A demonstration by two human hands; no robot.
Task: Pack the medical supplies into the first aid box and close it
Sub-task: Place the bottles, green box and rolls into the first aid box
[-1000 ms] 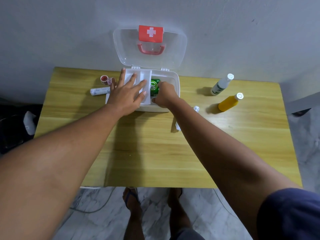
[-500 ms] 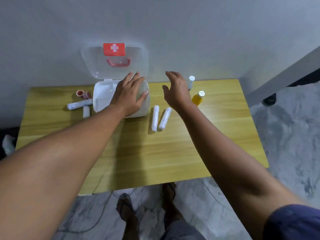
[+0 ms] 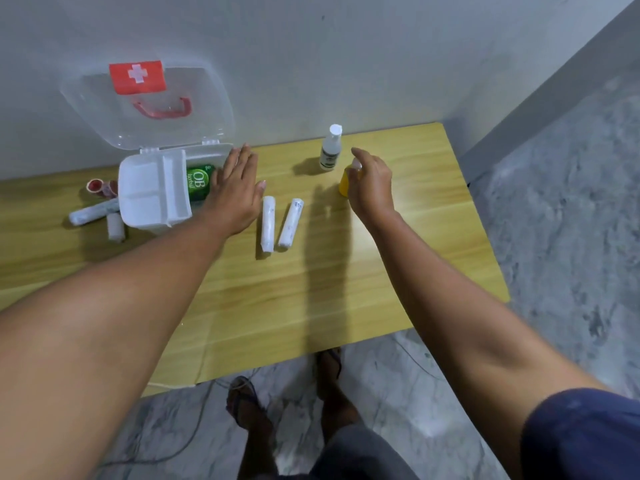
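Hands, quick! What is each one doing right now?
Left hand: open, lying flat on the right side of the first aid box, holding nothing.
Right hand: fingers curled around the orange bottle; a firm grip cannot be told.

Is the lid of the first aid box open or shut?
Open: the clear lid stands up against the wall, and the green packet inside shows.

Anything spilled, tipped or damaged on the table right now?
Nothing stands out. The white first aid box sits open with its clear lid upright; the white spray bottle stands, and white gauze rolls lie intact. No spills visible.
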